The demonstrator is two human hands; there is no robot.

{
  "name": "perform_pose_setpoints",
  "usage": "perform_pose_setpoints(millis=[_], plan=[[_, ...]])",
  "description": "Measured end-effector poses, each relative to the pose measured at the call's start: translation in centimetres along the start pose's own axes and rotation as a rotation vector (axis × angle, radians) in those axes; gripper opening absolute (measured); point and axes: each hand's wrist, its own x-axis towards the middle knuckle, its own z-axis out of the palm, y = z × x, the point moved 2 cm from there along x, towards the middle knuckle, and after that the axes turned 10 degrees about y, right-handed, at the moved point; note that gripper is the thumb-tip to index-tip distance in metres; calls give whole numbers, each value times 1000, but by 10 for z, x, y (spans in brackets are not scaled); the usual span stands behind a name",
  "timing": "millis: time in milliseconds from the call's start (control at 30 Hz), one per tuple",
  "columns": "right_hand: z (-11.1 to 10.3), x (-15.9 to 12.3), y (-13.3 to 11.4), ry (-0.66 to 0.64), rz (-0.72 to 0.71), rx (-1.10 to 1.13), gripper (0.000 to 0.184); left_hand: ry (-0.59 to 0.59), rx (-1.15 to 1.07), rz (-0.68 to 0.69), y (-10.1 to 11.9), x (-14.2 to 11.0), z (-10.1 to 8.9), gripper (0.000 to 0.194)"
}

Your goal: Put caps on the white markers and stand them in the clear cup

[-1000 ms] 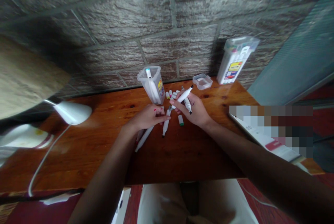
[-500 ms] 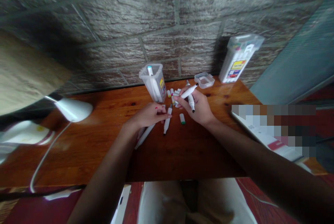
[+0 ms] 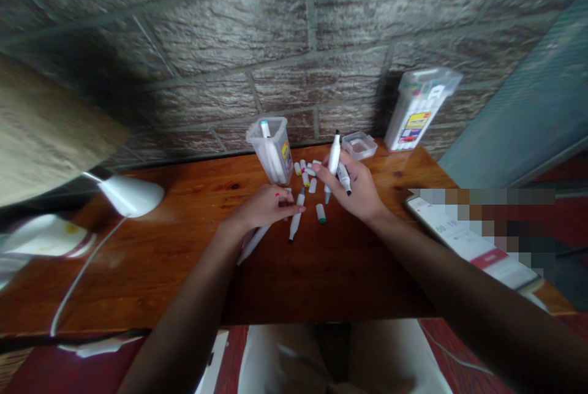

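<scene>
My left hand [image 3: 260, 209] pinches a white marker [image 3: 295, 222] with bare tips, dark end toward me. Beneath that hand lie more white markers [image 3: 255, 244], partly covered by it. My right hand [image 3: 362, 192] is closed around two white markers: one marker [image 3: 334, 155] points up, the other marker [image 3: 343, 178] is tucked against the palm. Between the hands lies a white cap with a green end [image 3: 320, 212]. Several loose white caps [image 3: 305, 179] with coloured ends lie behind it. A clear plastic marker box [image 3: 285, 164], lidless and holding a few markers, stands behind my left hand.
Against the stone wall sit a clear lid [image 3: 359, 146] and, farther right, a lidded case of markers [image 3: 416, 118]. A tablet-like screen [image 3: 459, 234] lies at the table's right. On the left are a white lamp [image 3: 131, 192], its cable, and a white cup [image 3: 46, 234].
My right hand has turned its upper marker from slanting rightward to nearly upright and drawn slightly away from the loose caps. My left hand keeps its hold on the marker.
</scene>
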Motion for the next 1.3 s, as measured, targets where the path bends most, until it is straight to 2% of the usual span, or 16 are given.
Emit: perform_pose_setpoints(millis=[300, 467, 633, 833, 933, 1033, 1100, 1200, 1300], plan=[[-8, 5, -1, -31, 4, 19, 23, 26, -77, 3, 5, -4, -5, 43], [-17, 16, -5, 41, 23, 99, 19, 171, -217, 46, 11, -4, -10, 35], [-5, 7, -4, -113, 135, 210, 28, 251, -456, 68, 25, -2, -7, 26], [12, -12, -13, -288, 129, 250, 31, 153, -718, 13, 29, -2, 1, 30], [14, -11, -21, -300, 109, 217, 33, 147, -794, 1, 29, -3, 2, 30], [8, -3, -20, -269, 201, 197, 40, 143, -797, -15, 32, -4, -3, 30], [-2, 5, -15, -204, 239, 156, 48, 157, -812, -31, 34, -5, -7, 32], [-20, 16, -7, -74, 161, -11, 53, 200, -889, -48, 33, -6, -12, 35], [-29, 19, 2, -139, 146, -261, 57, 227, -965, -50, 30, -6, -13, 37]])
